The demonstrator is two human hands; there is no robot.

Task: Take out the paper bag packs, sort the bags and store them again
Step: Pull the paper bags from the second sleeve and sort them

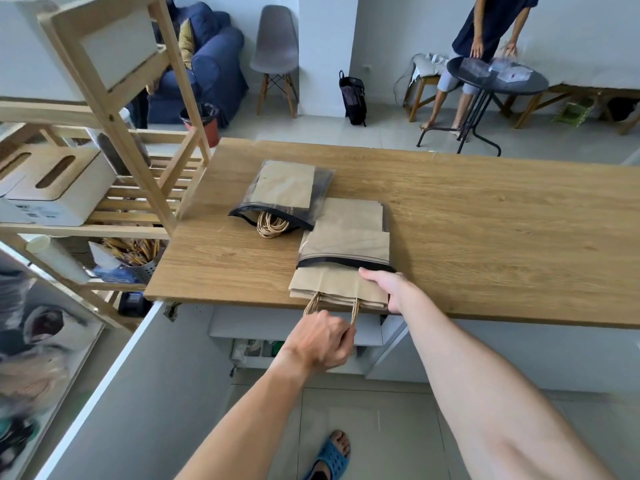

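1. Wooden shelf unit (114, 109) stands at the far left, against the table's left end; a white box with slots (52, 188) sits on its slatted shelf.
2. Far pack (284, 197): clear zip pouch with brown paper bags, flat on the wooden table (485, 220), twine handles (272, 225) spilling from its open mouth.
3. Left hand (323, 341), below the table's near edge, fingers curled, gripping the twine handles of the near bags.
4. Near pack (346, 237) overlaps the far pack's right corner; paper bags (336, 285) protrude from its black zip edge to the table's near edge.
5. Right hand (388, 289) holds the protruding bags' right edge, thumb on top, fingers curled around the side.
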